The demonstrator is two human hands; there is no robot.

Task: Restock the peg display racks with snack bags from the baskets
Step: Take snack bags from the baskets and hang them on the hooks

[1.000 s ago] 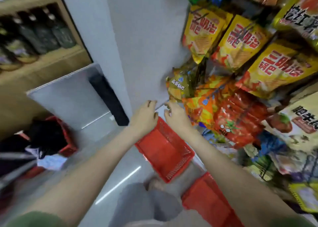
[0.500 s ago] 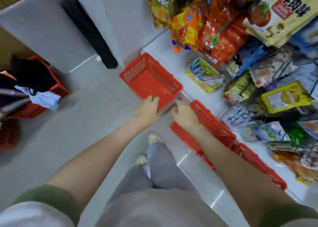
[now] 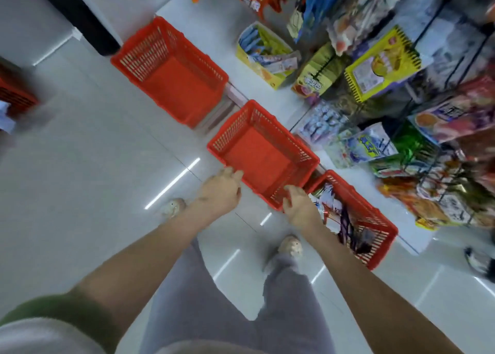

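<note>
Both arms are stretched down and forward. Left hand (image 3: 222,191) and right hand (image 3: 301,209) are held at the near rim of the empty middle red basket (image 3: 257,152), fingers loosely curled, nothing gripped; rim contact cannot be told. Snack bags (image 3: 332,206) are seen in the nearest red basket (image 3: 373,231), just beside the right hand. Baskets are lined on glossy tiled floor (image 3: 80,166) along the peg display rack (image 3: 428,151). Rack packs are blurred.

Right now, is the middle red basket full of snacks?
No, the middle basket shows only its bare red bottom; the snack bags lie in the nearest basket instead.
</note>
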